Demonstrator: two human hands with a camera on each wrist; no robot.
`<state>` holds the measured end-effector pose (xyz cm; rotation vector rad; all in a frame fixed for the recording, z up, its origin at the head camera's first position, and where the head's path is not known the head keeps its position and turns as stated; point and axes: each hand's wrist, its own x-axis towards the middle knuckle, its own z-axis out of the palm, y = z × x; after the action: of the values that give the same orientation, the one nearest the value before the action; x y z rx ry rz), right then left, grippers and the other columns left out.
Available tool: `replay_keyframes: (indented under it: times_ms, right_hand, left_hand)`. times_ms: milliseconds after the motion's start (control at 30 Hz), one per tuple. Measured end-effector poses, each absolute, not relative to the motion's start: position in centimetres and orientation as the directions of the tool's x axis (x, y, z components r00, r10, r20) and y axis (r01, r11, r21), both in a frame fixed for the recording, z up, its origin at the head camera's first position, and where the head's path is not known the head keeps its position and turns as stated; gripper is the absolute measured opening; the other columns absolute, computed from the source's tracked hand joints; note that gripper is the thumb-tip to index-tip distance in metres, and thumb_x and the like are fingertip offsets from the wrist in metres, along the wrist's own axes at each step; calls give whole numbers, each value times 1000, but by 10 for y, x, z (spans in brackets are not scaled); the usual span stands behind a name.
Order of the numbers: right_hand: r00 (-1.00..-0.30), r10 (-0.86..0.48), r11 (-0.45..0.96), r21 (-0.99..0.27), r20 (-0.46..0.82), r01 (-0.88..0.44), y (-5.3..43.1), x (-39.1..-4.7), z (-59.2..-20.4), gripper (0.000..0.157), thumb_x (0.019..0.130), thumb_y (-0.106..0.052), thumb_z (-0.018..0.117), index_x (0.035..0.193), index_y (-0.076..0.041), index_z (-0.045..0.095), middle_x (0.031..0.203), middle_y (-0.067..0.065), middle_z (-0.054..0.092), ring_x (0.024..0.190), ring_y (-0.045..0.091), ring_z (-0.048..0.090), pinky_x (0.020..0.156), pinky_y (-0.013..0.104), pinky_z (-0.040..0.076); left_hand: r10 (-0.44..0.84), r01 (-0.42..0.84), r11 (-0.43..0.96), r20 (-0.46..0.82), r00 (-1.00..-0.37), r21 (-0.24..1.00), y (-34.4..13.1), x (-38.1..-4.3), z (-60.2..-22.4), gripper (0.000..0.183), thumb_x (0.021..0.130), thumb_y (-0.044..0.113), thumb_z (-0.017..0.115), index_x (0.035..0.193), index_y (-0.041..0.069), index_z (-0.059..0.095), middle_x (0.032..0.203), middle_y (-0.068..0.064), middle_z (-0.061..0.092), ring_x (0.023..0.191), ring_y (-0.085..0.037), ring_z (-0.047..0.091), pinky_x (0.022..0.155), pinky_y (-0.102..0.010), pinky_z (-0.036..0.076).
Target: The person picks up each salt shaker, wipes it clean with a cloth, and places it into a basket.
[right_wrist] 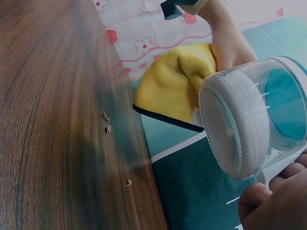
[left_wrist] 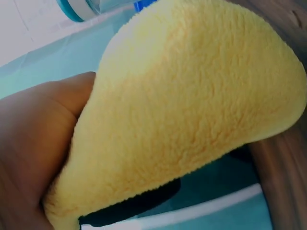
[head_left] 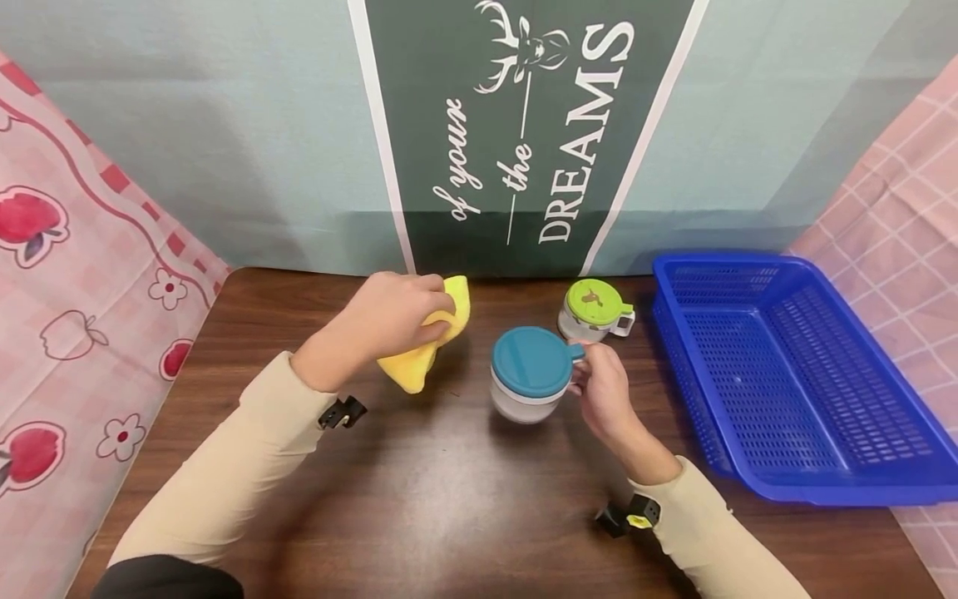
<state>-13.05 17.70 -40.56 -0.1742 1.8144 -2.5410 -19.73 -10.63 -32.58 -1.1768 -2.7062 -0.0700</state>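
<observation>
My left hand (head_left: 385, 316) grips a fluffy yellow cloth (head_left: 412, 366), which hangs below the fingers and fills most of the left wrist view. In the right wrist view a dark edging shows along the cloth's border. My right hand (head_left: 604, 387) holds a clear jar (head_left: 524, 408) with a blue lid by its side handle. White contents fill the lower part of this jar. Its underside shows in the right wrist view, so it is off the table. Just behind it stands a smaller jar (head_left: 580, 329) with a green lid and white handle.
A blue plastic basket (head_left: 692, 391) stands at the right of the brown wooden table (head_left: 449, 516). Several small brown crumbs (right_wrist: 108, 129) lie on the tabletop. Printed cloths hang at the back and both sides.
</observation>
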Motion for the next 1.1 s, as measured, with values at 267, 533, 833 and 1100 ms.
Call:
replay_keyframes:
  times_ms: [267,533,833,1100]
  right_hand:
    - [-993,-67,-332,-941,92,-65,189,-126,-403,39,94,-4,26,62,-16,44,55,-8,34,52,13,21,53,35,10]
    - [-993,-68,-332,-941,95,-67,199,-121,-399,40,96,-4,26,66,-17,50,56,-8,37,52,13,23,54,36,10]
    - [-999,5,-326,-944,48,-47,207,-114,-396,42,98,-7,29,74,-20,60,58,-11,47,52,3,36,54,33,13]
    - [-997,-5,-324,-944,72,-67,209,-114,-394,42,98,-5,27,69,-19,54,58,-9,37,52,12,23,55,35,11]
  left_hand:
    - [648,665,745,189,-738,45,-147,-191,-345,17,89,29,73,103,21,78,95,3,65,64,-17,59,55,-38,49]
    - [584,607,791,202,-786,74,-190,-177,-363,16,89,29,77,101,18,78,98,1,68,69,-16,65,55,-38,50]
    - [497,527,844,220,-839,103,-233,-158,-378,19,88,29,76,101,16,78,103,-1,70,77,-20,69,58,-43,53]
    - [405,439,882,199,-892,173,-258,-146,-414,26,88,29,76,108,13,76,110,-7,71,84,-30,72,64,-52,54]
